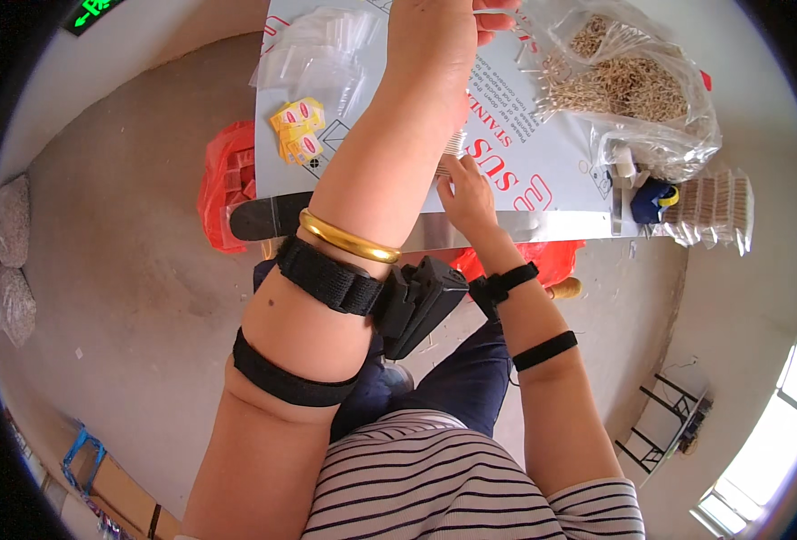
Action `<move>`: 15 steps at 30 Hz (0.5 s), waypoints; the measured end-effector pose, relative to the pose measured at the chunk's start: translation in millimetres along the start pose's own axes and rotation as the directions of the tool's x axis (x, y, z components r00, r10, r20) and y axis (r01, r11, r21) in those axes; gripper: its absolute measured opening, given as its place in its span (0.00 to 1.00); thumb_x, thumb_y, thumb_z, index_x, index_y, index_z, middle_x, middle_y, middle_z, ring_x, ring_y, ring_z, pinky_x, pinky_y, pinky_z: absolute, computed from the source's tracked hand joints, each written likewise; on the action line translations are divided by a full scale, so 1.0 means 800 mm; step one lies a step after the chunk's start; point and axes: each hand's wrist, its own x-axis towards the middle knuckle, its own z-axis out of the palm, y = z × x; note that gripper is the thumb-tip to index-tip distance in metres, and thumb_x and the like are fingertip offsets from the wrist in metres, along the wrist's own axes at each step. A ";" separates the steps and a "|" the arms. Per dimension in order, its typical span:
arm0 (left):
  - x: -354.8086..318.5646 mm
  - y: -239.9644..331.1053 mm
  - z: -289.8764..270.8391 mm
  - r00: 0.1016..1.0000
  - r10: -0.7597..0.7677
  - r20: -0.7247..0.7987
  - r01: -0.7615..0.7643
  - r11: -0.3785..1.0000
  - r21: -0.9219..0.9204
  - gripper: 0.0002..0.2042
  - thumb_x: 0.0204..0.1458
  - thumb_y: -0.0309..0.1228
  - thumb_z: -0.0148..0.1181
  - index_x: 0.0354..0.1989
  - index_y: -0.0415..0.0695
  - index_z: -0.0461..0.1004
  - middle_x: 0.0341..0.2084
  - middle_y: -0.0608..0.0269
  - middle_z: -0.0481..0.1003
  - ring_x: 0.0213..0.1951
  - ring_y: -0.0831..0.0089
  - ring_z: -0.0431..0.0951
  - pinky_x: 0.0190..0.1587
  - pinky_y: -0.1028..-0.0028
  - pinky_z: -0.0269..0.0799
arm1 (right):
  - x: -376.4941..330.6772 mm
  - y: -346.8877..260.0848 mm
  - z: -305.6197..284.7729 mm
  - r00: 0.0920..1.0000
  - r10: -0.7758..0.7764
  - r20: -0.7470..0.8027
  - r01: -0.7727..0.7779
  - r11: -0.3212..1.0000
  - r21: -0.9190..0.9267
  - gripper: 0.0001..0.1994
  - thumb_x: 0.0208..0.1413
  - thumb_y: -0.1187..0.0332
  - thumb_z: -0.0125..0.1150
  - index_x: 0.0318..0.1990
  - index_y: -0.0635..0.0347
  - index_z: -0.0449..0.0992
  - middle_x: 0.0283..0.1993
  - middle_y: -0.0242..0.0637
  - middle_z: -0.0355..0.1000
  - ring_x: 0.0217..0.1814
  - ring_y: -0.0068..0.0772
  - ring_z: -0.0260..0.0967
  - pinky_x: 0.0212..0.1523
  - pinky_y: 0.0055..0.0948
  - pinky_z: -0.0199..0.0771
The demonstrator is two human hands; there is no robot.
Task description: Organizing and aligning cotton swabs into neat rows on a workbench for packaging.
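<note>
My left forearm, with a gold bangle (352, 239) on it, reaches across the table (543, 184). At the top edge my left hand (494, 20) is largely cut off. Its visible fingers look curled, beside a clear plastic bag (664, 135) of thin pale sticks (637, 88); what they hold does not show. Nearer, my right hand (470, 194) is closed, thumb and fingers at a pale ridged stack (451, 160). My left forearm hides part of that stack.
Clear plastic sleeves (322, 56) and yellow packets (299, 130) lie on the left. A red bag (221, 193) hangs off the left side, another red bag (543, 261) below the front edge. At right are a blue-and-yellow object (655, 200) and plastic-wrapped bundles (714, 209).
</note>
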 end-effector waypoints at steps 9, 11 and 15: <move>0.005 -0.001 -0.002 1.000 0.012 -0.008 -0.012 0.999 -0.033 0.12 0.64 0.36 0.56 0.48 0.42 0.79 0.38 0.62 0.81 0.37 0.76 0.77 0.45 0.77 0.71 | 0.016 -0.006 -0.005 0.999 0.042 0.009 -0.041 0.998 -0.036 0.14 0.57 0.71 0.58 0.50 0.46 0.77 0.42 0.43 0.72 0.39 0.51 0.75 0.44 0.50 0.74; 0.009 -0.003 -0.006 1.000 0.011 -0.006 -0.011 1.000 -0.026 0.12 0.64 0.36 0.56 0.47 0.42 0.79 0.38 0.62 0.81 0.37 0.77 0.77 0.44 0.77 0.71 | 0.017 -0.007 -0.004 0.999 0.043 0.006 -0.043 0.998 -0.046 0.14 0.57 0.70 0.58 0.50 0.46 0.77 0.42 0.43 0.72 0.40 0.51 0.75 0.44 0.50 0.74; 0.011 -0.005 -0.010 0.999 0.035 0.031 -0.033 0.997 -0.069 0.12 0.64 0.36 0.56 0.48 0.42 0.79 0.38 0.62 0.81 0.37 0.77 0.77 0.43 0.78 0.71 | 0.018 -0.004 -0.001 0.999 0.040 0.006 -0.040 0.998 -0.039 0.13 0.57 0.70 0.57 0.49 0.46 0.77 0.42 0.43 0.72 0.41 0.51 0.76 0.46 0.51 0.75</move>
